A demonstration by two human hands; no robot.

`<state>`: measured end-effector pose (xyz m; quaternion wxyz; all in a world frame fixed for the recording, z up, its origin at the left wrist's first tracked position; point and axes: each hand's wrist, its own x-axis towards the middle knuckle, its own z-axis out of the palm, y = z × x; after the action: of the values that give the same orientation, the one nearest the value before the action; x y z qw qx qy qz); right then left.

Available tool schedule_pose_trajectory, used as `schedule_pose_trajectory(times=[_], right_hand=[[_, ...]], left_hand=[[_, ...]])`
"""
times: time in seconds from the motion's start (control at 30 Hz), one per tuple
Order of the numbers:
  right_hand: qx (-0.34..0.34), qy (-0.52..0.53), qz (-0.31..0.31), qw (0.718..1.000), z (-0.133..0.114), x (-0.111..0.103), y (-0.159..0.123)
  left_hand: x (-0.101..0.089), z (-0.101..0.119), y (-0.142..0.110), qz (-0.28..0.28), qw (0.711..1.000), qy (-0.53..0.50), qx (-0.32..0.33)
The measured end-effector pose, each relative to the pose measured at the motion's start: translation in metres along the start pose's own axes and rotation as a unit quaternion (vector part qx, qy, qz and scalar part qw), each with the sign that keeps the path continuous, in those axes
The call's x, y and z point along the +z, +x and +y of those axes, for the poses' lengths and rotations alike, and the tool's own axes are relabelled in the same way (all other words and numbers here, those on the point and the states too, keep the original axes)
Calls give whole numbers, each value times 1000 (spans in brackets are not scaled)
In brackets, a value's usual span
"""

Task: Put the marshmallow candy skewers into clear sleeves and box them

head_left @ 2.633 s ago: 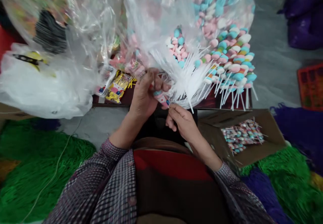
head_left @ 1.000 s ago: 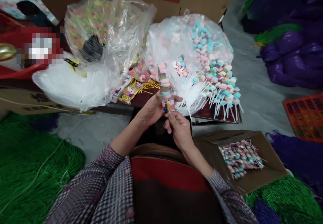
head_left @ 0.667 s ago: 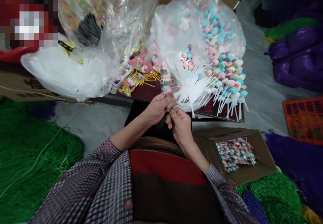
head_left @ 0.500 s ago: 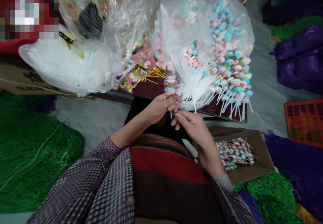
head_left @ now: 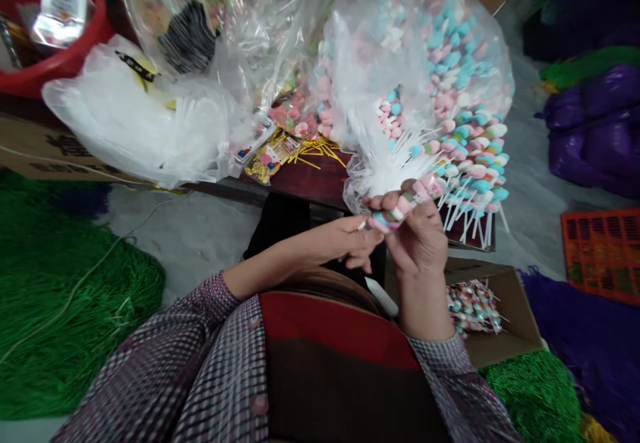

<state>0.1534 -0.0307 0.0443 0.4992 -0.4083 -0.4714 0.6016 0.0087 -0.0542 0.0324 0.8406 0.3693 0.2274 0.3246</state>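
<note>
My right hand (head_left: 423, 240) is closed around a wrapped candy skewer (head_left: 400, 208) of pink, white and blue pieces, which lies tilted across its fingers. My left hand (head_left: 345, 244) pinches the white stick end at the skewer's lower left. Both hands hover at the near edge of a dark wooden table (head_left: 320, 176). Just beyond them, a large clear bag (head_left: 425, 56) spills pastel candy skewers with white sticks.
A cardboard box (head_left: 505, 323) with wrapped candy skewers sits lower right. Gold wrappers (head_left: 273, 156), a white bag (head_left: 130, 123), another clear bag (head_left: 210, 10) and a red basin (head_left: 55, 63) lie left. Green tinsel (head_left: 55, 310), purple bags (head_left: 595, 123) and an orange crate (head_left: 603, 253) surround.
The skewer stood upright in my left hand; now it lies tilted in my right hand. Both hands have shifted right, toward the bag's sticks.
</note>
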Motion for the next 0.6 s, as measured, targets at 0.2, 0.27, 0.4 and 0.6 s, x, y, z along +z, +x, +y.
schedule_pose_trajectory(times=[0.2, 0.27, 0.4, 0.6], right_hand=[[-11, -33, 21, 999, 1, 4, 11], [15, -46, -52, 997, -4, 6, 15], [12, -65, -36, 997, -5, 21, 28], [10, -128, -77, 989, 16, 47, 68]], left_hand=[[-20, -5, -8, 141, 982, 118, 54], [-21, -9, -11, 58, 997, 35, 32], [-23, -7, -15, 91, 992, 44, 75], [-54, 8, -25, 360, 891, 223, 162]])
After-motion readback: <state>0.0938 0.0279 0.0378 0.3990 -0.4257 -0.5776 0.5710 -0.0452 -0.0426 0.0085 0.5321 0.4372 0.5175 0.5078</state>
